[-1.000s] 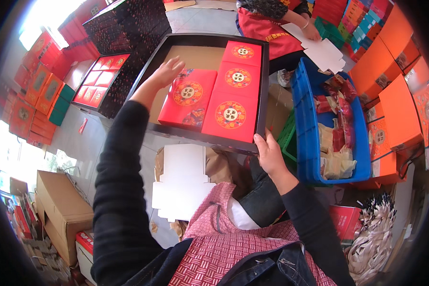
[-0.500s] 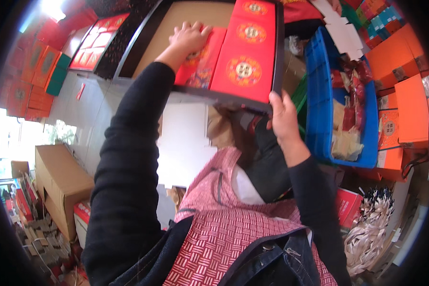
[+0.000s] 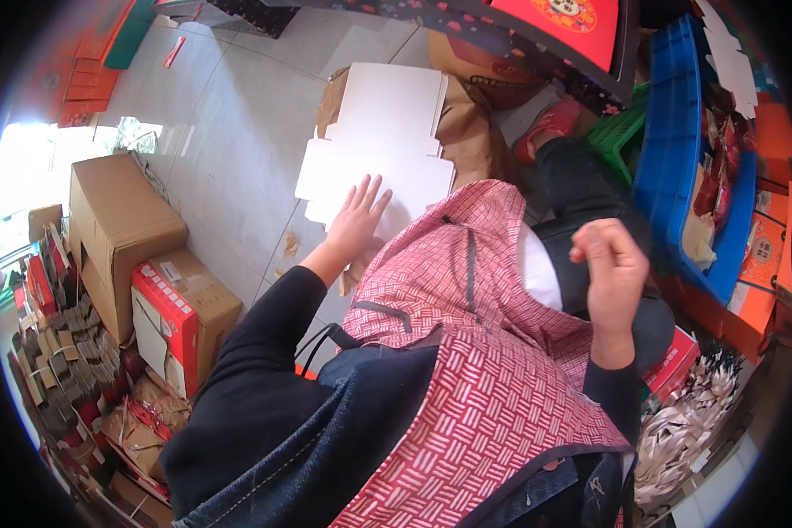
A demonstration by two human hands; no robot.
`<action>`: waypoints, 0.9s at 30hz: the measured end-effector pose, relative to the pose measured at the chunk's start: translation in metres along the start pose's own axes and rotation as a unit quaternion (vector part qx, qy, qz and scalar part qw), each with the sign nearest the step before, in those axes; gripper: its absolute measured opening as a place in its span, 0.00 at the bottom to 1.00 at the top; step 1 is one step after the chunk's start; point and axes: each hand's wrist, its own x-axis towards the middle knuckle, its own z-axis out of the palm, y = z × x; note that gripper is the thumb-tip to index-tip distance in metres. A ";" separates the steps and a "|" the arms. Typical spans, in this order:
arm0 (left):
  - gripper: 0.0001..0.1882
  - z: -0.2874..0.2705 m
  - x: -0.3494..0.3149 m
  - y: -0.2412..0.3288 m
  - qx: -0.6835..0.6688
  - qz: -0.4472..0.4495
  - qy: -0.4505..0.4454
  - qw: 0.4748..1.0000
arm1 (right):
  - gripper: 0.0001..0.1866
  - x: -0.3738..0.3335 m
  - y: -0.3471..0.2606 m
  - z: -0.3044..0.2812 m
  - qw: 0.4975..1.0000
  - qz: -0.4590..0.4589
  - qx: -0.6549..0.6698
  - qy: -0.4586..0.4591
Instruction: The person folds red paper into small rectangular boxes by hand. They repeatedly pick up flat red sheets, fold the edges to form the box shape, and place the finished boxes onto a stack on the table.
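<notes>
The white card sheets (image 3: pixel 383 145) are flat, matt and plain, cut to a stepped outline: a narrower panel at the far end, a broader part with tab-like projections toward the near end. Doubled edges on the near left suggest several layers, though their number cannot be told. Their long axis runs near to far, the narrow end pointing away from the person and leaning slightly right. They lie on crumpled brown paper (image 3: pixel 475 132), above the grey tiled floor (image 3: pixel 229 114), just beyond the checked red apron (image 3: pixel 466 378).

The left hand (image 3: pixel 358 220) is spread, palm down, its fingers reaching over the near part of the sheets; how firmly it presses cannot be told. The right hand (image 3: pixel 612 273) is raised well to the right, its fingers curled into a loose fist above the dark trouser leg (image 3: pixel 590 189).

Far right, a dark floral-sided tray (image 3: pixel 493 42) carries a red box (image 3: pixel 576 26). Beyond the right hand stand a green crate (image 3: pixel 623 132) and a blue crate (image 3: pixel 669 158).
</notes>
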 end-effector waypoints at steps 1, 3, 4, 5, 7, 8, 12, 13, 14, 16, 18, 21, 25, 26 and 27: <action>0.53 0.013 -0.002 -0.004 0.009 -0.014 0.011 1.000 | 0.05 -0.006 0.005 0.007 0.998 -0.029 -0.044 -0.043; 0.53 0.011 0.001 -0.001 0.030 -0.013 -0.009 0.999 | 0.03 -0.023 0.007 0.021 0.993 0.003 -0.083 -0.079; 0.52 -0.002 0.004 0.005 0.043 0.001 -0.041 0.998 | 0.02 -0.031 0.010 0.027 0.991 0.009 -0.099 -0.089; 0.52 -0.013 0.005 0.008 0.058 0.010 -0.070 0.996 | 0.02 -0.036 0.008 0.033 0.988 -0.008 -0.127 -0.093; 0.50 -0.003 0.006 0.000 0.096 0.052 -0.093 0.990 | 0.02 -0.044 0.009 0.038 0.978 -0.053 -0.174 -0.099; 0.50 0.004 0.007 -0.006 0.113 0.075 -0.103 0.985 | 0.02 -0.045 0.009 0.040 0.977 -0.063 -0.179 -0.096; 0.33 0.022 0.009 -0.025 0.111 0.156 -0.103 0.976 | 0.02 -0.050 0.009 0.041 0.975 -0.074 -0.192 -0.083; 0.25 0.029 0.005 -0.026 0.126 0.190 -0.073 0.971 | 0.02 -0.051 0.009 0.042 0.974 -0.080 -0.197 -0.081; 0.26 0.031 0.002 -0.023 0.131 0.185 -0.077 0.971 | 0.02 -0.051 0.010 0.042 0.972 -0.085 -0.204 -0.079; 0.26 0.035 -0.003 -0.014 0.139 0.173 -0.085 0.971 | 0.02 -0.052 0.011 0.043 0.969 -0.099 -0.213 -0.082; 0.37 0.012 -0.017 0.008 0.182 0.167 -0.110 0.963 | 0.02 -0.051 0.013 0.044 0.965 -0.110 -0.224 -0.078; 0.29 0.058 -0.010 0.007 0.164 0.188 0.110 0.962 | 0.02 -0.051 0.015 0.047 0.959 -0.126 -0.242 -0.074; 0.20 0.040 -0.005 0.002 0.146 0.202 0.092 0.964 | 0.02 -0.054 0.019 0.047 0.954 -0.142 -0.255 -0.060; 0.19 0.033 -0.004 -0.008 0.077 0.178 0.056 0.979 | 0.02 -0.055 0.021 0.046 0.956 -0.145 -0.250 -0.058; 0.17 0.024 -0.003 -0.020 0.010 0.154 0.020 0.988 | 0.02 -0.055 0.021 0.046 0.958 -0.149 -0.239 -0.055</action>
